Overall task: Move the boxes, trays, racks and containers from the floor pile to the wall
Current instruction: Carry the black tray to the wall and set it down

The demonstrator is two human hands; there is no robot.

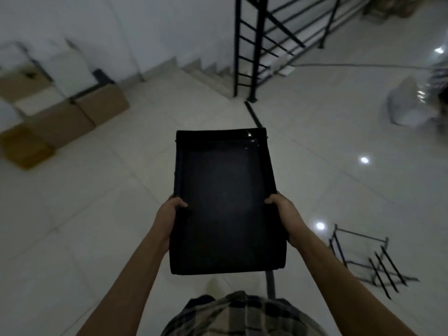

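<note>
A black rectangular tray is held out in front of me above the tiled floor, its long side pointing away. My left hand grips its left edge with the thumb over the rim. My right hand grips the right edge the same way. Brown cardboard boxes and white boxes stand against the white wall at the far left. A black wire rack lies on the floor at the lower right.
A black metal stair railing and steps going down are straight ahead. A white bag lies on the floor at the right edge. A cable runs across the far floor. Glossy tiles reflect ceiling lights.
</note>
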